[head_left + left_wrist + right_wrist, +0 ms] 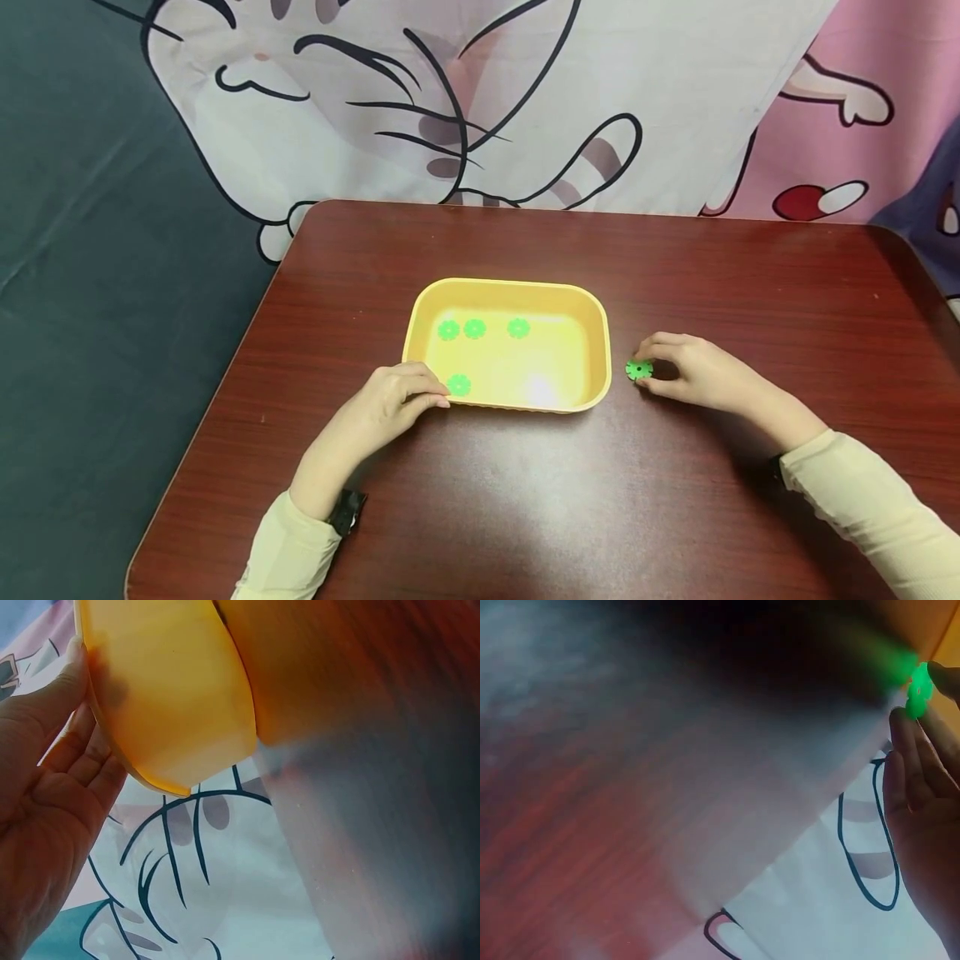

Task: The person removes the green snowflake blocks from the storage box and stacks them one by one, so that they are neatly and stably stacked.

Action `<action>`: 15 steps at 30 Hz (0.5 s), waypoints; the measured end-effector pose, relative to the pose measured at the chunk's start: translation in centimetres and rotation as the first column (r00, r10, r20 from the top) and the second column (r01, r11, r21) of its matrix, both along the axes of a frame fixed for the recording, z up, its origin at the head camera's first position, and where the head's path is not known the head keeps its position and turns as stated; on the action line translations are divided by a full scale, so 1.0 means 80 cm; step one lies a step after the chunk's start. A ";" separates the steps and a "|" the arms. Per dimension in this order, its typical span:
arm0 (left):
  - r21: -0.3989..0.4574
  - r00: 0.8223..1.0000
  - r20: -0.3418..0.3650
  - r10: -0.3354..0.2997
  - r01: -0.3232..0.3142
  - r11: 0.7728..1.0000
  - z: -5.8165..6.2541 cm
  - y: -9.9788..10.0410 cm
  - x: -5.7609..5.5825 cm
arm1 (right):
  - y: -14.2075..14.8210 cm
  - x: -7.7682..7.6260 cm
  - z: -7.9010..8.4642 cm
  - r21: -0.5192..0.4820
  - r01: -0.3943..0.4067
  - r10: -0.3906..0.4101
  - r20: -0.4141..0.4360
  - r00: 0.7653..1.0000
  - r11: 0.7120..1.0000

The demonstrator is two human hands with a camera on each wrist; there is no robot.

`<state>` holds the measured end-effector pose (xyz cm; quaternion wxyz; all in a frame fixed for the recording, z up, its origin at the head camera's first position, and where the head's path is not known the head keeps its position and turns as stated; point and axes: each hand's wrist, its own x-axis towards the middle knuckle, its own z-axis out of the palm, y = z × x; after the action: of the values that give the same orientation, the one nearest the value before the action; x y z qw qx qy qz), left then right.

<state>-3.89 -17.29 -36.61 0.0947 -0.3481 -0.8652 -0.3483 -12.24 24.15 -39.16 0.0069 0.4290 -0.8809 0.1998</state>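
At three o'clock off the yellow oblong plastic tray (558, 354), right hand (693, 371) pinches a green notched plastic disc (634, 376); at seven, left hand (392, 402) grips the tray, seemingly steadying it.

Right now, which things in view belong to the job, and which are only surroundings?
Likely the job:
green disc, pinched in right hand
yellow tray, rim held by left hand
four more green discs in it

Surroundings:
brown table
cartoon-print cloth behind
black wristband
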 end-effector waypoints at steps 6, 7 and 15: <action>-0.003 1.000 0.023 0.015 -0.015 1.000 0.001 0.000 0.001 | 0.004 0.000 -0.006 0.000 0.015 -0.015 -0.011 1.000 1.000; -0.004 1.000 0.027 0.017 -0.017 1.000 0.001 0.000 0.001 | 0.004 0.000 -0.006 -0.006 0.016 -0.016 -0.010 1.000 1.000; 0.000 0.999 0.041 0.032 -0.032 0.999 0.002 0.002 0.001 | 0.003 -0.001 -0.007 -0.049 0.013 -0.012 0.021 1.000 0.999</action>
<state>-3.84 -17.16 -36.43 0.0827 -0.3268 -0.8723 -0.3543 -12.33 24.41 -39.72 0.0095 0.4212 -0.8783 0.2259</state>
